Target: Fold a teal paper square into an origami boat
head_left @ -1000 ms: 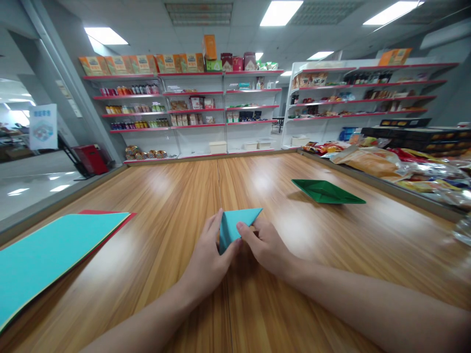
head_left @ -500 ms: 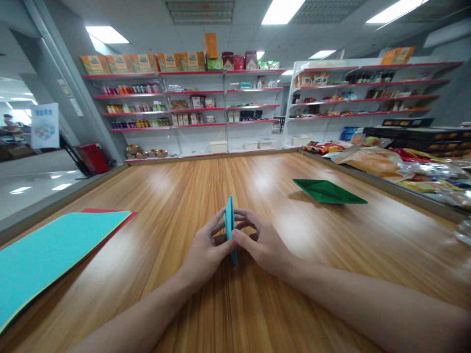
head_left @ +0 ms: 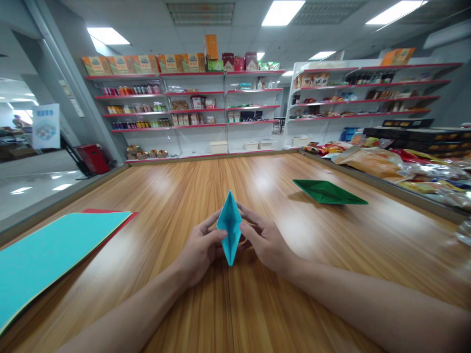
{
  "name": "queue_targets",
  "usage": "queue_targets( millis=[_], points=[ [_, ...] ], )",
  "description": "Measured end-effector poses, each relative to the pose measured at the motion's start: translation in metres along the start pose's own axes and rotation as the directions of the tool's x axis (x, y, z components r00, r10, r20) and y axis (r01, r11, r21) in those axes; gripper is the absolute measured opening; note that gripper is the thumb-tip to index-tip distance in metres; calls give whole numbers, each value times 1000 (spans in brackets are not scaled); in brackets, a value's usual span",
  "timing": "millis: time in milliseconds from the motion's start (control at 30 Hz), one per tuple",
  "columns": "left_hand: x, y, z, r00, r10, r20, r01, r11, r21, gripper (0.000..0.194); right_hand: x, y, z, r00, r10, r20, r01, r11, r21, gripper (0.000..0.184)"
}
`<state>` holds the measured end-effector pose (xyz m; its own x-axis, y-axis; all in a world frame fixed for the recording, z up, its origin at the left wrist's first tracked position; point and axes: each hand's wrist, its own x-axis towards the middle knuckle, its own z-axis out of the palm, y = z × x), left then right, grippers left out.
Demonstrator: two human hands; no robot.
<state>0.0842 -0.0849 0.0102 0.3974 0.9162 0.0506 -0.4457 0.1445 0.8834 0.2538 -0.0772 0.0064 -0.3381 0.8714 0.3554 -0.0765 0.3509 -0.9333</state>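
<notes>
Bright ceiling panels [head_left: 283,12] above and beyond the hands [head_left: 273,245] burn out to white — pale glare lies on the table [head_left: 176,196] to either side of them, with soft shadow beneath. Wide-angle stretch warps the outer edges; the shelf goods [head_left: 169,63] farther off are soft, their lettering unreadable.
</notes>
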Motion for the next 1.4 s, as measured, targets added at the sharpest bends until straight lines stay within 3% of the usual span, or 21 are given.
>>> queue_targets(
  millis=[267, 467, 633, 767, 900, 967, 1067, 1200, 1300, 1400],
  points=[
    [3, -1, -2, 997, -50, -59, 43, 992, -116, 37, 3, 3, -2, 999, 23, -33, -24, 999, -23, 41],
    [5, 1, 0, 994, -80, -71, 62, 972, -225, 48, 4, 8, -3, 999, -18, -27, 18, 1000, -10, 38],
    [3, 1, 3, 993, -86, -75, 70, 978, -194, 56, 4, 4, -4, 997, -74, -37, 68, 988, -139, 37],
    [0, -4, 5, 991, 27, -133, -39, 995, -88, 56, 2, 0, -5, 989, -144, -14, 141, 978, -155, 32],
    [-2, -9, 5, 954, 243, -176, -221, 965, 139, 40, -1, -1, -2, 996, -81, 43, 76, 992, 98, 36],
    [-4, -9, 5, 914, 386, -124, -330, 887, 324, 32, -3, 0, 2, 997, -22, 76, 2, 967, 253, 43],
    [-8, -7, 7, 836, 548, 17, -463, 690, 556, 28, -5, 1, 7, 989, 81, 120, -120, 920, 372, 57],
    [-10, -7, 7, 791, 602, 109, -522, 570, 634, 35, -7, -1, 8, 965, 81, 250, -181, 895, 407, 72],
    [-9, -7, 5, 802, 586, 116, -506, 565, 652, 37, -7, -5, 8, 960, 66, 274, -165, 919, 358, 75],
    [-9, -5, 6, 835, 545, 76, -459, 615, 641, 37, -7, -8, 9, 962, 76, 263, -161, 933, 322, 78]
  ],
)
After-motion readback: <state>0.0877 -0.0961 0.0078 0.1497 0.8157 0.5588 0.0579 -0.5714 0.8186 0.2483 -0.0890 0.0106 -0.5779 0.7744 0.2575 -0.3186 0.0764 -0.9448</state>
